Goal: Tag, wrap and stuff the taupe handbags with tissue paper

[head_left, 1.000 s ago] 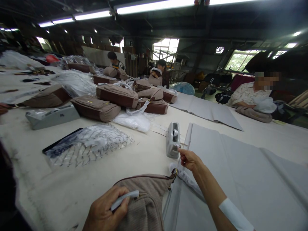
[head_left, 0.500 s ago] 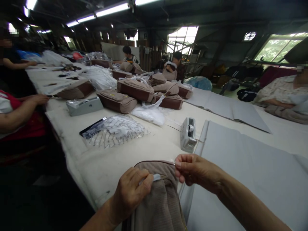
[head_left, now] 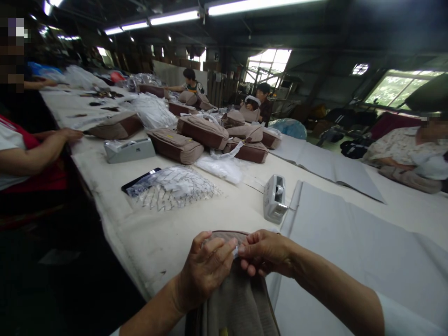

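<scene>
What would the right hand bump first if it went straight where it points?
Probably the left hand, just ahead by the bag. A white strip shows between it and the right hand; whether they touch is unclear.

Lit ceiling tubes [head_left: 175,18] and bright windows [head_left: 275,57]

The tape dispenser [head_left: 275,199] stands beyond the bag [head_left: 241,303]

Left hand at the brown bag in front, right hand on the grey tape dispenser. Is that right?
The right hand is wrong: the head view shows it at the brown bag, touching a small white piece, apart from the grey tape dispenser. The left hand is indeed at that bag.
</scene>
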`<state>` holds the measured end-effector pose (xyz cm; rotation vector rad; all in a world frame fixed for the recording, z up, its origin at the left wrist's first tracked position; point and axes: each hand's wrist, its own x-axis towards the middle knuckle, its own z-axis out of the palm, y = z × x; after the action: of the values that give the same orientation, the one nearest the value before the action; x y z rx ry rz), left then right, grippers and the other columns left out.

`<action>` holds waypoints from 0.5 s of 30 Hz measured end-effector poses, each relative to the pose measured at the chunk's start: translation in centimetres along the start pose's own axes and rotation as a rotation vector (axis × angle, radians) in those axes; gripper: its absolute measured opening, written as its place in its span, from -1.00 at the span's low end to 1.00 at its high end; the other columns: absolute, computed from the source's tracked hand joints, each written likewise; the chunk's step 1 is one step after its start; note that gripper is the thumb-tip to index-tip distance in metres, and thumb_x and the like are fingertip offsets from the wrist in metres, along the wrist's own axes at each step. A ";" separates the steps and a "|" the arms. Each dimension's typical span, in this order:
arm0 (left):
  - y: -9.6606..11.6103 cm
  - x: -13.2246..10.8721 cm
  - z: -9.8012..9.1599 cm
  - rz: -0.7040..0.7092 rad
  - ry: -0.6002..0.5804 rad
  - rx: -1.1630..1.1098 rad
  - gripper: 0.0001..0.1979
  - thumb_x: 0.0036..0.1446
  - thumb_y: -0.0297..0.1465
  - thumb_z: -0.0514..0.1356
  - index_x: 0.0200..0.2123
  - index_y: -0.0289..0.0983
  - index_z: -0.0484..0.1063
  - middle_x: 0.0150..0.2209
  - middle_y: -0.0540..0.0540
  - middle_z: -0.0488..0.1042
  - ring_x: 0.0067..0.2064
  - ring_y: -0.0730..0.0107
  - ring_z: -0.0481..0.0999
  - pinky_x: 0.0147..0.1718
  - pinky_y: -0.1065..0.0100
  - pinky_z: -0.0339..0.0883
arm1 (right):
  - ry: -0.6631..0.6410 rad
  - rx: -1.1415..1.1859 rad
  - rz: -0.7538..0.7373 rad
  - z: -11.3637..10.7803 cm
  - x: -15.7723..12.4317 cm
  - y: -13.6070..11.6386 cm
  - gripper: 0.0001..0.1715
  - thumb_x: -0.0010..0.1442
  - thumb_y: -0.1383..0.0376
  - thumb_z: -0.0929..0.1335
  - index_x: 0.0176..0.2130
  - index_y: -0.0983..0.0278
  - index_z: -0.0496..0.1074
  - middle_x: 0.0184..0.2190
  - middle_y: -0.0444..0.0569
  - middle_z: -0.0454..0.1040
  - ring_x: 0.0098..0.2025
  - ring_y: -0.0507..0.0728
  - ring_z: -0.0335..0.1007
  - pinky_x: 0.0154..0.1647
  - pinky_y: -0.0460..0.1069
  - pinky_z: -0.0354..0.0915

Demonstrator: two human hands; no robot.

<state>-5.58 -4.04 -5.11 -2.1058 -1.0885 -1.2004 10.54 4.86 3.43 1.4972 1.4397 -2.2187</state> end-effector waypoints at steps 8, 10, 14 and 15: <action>0.1 -0.2 0.1 -0.044 0.004 -0.024 -0.95 0.12 -0.56 0.20 -0.34 -0.34 0.45 -0.14 -0.13 0.57 -0.09 0.31 0.44 0.14 -0.01 0.06 | -0.018 0.005 -0.038 -0.2 0.1 -0.5 -0.88 0.09 0.36 0.36 -0.45 0.35 0.35 -0.60 -0.12 0.45 -0.63 -0.08 0.33 -0.72 -0.23 0.15; 0.1 -0.5 0.4 -0.067 0.015 -0.032 -0.94 0.10 -0.56 0.22 -0.33 -0.34 0.45 -0.16 -0.13 0.57 -0.09 0.31 0.44 0.15 -0.01 0.06 | -0.042 0.041 -0.112 -0.6 -0.3 -1.1 -0.83 0.04 0.31 0.41 -0.45 0.36 0.36 -0.59 -0.12 0.46 -0.62 -0.08 0.35 -0.70 -0.23 0.17; 0.1 -0.7 0.7 -0.093 0.068 -0.028 -0.89 0.03 -0.60 0.25 -0.35 -0.33 0.45 -0.26 -0.11 0.54 -0.14 0.33 0.46 0.13 -0.01 0.11 | -0.050 0.065 -0.161 -1.0 -0.9 -2.0 -0.73 -0.06 0.25 0.47 -0.46 0.36 0.36 -0.58 -0.11 0.47 -0.63 -0.07 0.34 -0.71 -0.23 0.17; 0.1 -0.6 0.7 -0.095 0.076 -0.016 -0.88 0.02 -0.61 0.26 -0.35 -0.33 0.44 -0.27 -0.11 0.53 -0.14 0.33 0.46 0.12 -0.01 0.13 | -0.051 0.062 -0.140 -0.9 -0.9 -2.0 -0.73 -0.07 0.25 0.47 -0.46 0.36 0.36 -0.59 -0.11 0.47 -0.63 -0.07 0.34 -0.72 -0.23 0.17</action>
<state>-5.32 -3.88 -6.02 -2.0221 -1.1595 -1.3264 10.54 6.28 5.30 1.3862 1.5182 -2.3840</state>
